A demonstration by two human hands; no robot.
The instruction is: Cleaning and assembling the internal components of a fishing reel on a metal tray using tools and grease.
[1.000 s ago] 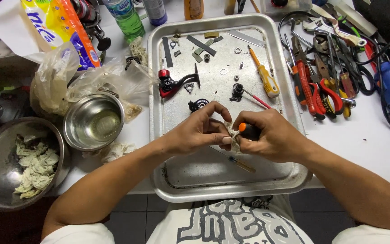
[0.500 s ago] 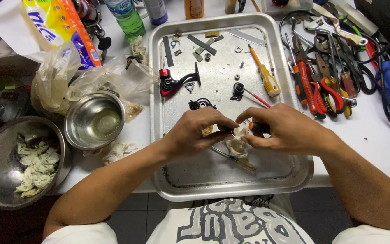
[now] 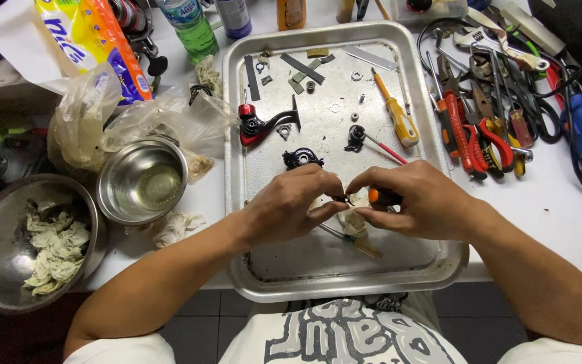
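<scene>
Where the head view looks down on the bench:
Left hand: fingers pinched narrow on a small dark part, above the metal tray.
Right hand: closed around an orange-handled tool, its tip meeting the part.
Under the hands: crumpled rag.
Tray's far end: black and red reel frame, yellow screwdriver.
Left of tray: small steel bowl.
Right of tray: pliers.

Left of the metal tray, a yellow-orange-blue printed bag leans above a crumpled clear plastic bag, while a green labelled bottle and a blue-labelled bottle stand just beyond its far-left corner.
</scene>
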